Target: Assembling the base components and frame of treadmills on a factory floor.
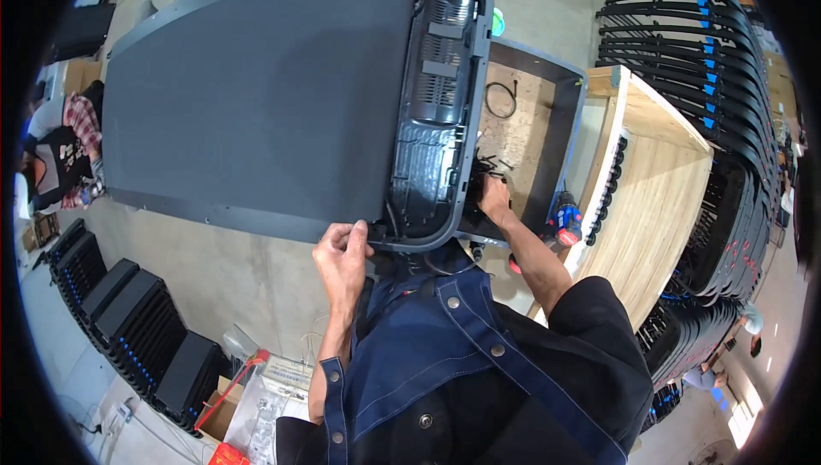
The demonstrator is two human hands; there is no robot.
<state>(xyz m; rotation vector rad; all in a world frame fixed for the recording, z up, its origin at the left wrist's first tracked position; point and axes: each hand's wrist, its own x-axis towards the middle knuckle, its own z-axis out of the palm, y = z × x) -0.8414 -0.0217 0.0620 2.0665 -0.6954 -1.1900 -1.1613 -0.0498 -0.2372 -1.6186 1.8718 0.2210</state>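
A large treadmill deck [265, 97] with a dark belt lies in front of me. Its right end is uncovered and shows a glossy black tray [428, 165] with slotted vents. At the deck's near edge, by the corner of that tray, is my left hand [340, 260]; its fingers are curled with the thumb against them, and what they pinch is hidden. My right hand [494, 200] reaches down into a grey-walled bin [547, 170] right of the deck. There it touches a cluster of small black parts [486, 167]; its fingertips are hidden among them. A looped black cable [502, 100] lies farther back in the bin.
A blue and red power drill [566, 219] stands beside the bin, next to a light wooden crate [654, 183]. Tall stacks of black frames [676, 46] rise at the right. Black panels [137, 311] are stacked at the lower left. Another person [64, 148] is at the deck's far-left end.
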